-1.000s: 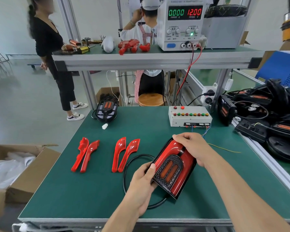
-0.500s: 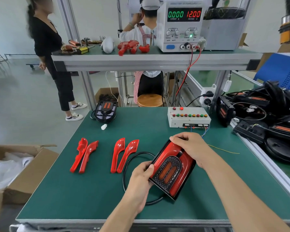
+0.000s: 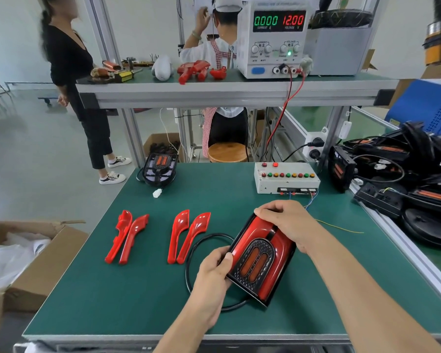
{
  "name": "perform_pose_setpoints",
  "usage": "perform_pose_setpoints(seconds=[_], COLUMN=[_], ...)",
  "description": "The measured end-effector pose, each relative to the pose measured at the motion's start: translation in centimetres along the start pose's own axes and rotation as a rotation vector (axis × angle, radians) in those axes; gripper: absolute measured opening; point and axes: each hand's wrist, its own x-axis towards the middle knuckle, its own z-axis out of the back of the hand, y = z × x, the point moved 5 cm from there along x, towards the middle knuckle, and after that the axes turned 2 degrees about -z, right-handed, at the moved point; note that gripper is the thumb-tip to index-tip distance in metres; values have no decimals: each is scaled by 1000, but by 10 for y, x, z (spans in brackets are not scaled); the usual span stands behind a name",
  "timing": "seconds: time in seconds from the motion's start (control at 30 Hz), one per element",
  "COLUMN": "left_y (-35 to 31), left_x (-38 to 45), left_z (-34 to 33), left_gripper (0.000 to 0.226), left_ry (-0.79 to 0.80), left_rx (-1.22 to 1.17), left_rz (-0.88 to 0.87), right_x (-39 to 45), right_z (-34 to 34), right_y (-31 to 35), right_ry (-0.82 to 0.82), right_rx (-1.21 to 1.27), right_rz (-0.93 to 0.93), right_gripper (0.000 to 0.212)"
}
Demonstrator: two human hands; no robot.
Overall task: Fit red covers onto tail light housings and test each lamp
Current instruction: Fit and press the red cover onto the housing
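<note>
Head view: near the bench's front edge, the left hand point(image 3: 215, 270) pinches the tail light housing's point(image 3: 261, 261) left rim to steady it. The right hand point(image 3: 285, 220) curls over its far end, probably seating a red cover. Spare red covers point(image 3: 189, 236) lie leftward; the test box point(image 3: 287, 178) waits beyond.

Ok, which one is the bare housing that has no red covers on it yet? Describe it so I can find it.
Look at the green table and go to its far left corner, below the shelf. The bare housing lies there alone, black all over with a small orange lens, its white plug beside it. Unlike the held lamp, it has no red covers.
</note>
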Motion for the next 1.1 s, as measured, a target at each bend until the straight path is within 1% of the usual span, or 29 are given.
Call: perform_pose_setpoints(seconds=[0.1,0.2,0.23,0.27,0.33,0.37,0.4,0.43,0.47,0.5,0.53,0.57,0.63,0.67,0.77,0.8,0.87,0.97,1.1], left_y=[-1,-9,-16,-24,-39,-46,-53,-58,-61,-62,-59,-57,-56,-55,-55,-57,-59,-57,-54], left_x=[0,2,3,4,10,14,19,24,27,29,32,34,35,36,32,31,29,29,29], left_z=[1,3,2,-2,-9,-13,-18,-22,-25,-29,-30,-31,-28,-29,-31,-31,-28,-26,-24], left_gripper=[25,24,27,34,51,55,56,52,45,43,44,43,55,58,51,52,52,44,49], left_ry=[-23,-27,-18,-13,-68,-97,-115,-101,-102,-92,-73,-60,-71,-85,-94,-110,-119,-151,-166], left_rx=[54,218,315,432,680,794,902,1041,1096,1165,1200,1164,1063,1062,1147,1123,1115,1200,1262], left_rz=[-12,-18,-32,-50,-131,-180,-236,-295,-330,-342,-357,-346,-329,-349,-377,-385,-363,-324,-306], right_x=[0,0,-1,-1,-1,-1,-1,-1,-1,-1,-1,-1,-2,-2,-1,-1,0,0,-1], right_z=[-1,0,0,0,-3,-5,-7,-8,-8,-7,-7,-6,-6,-7,-8,-9,-9,-12,-12], right_y=[0,-2,-3,-3,0,1,3,3,3,3,3,2,2,2,2,3,4,5,3], right_ry=[-4,-16,-22,-29,-44,-49,-53,-56,-60,-63,-63,-60,-51,-45,-32,-30,-31,-41,-88], right_rx=[-14,2,6,2,-20,-30,-41,-50,-55,-58,-60,-64,-81,-87,-92,-95,-103,-124,-155], right_rz=[5,2,7,18,58,78,92,98,100,100,99,99,99,95,94,97,101,120,149], right_gripper=[15,14,13,12,8,7,6,7,7,8,7,7,8,9,8,8,9,12,18])
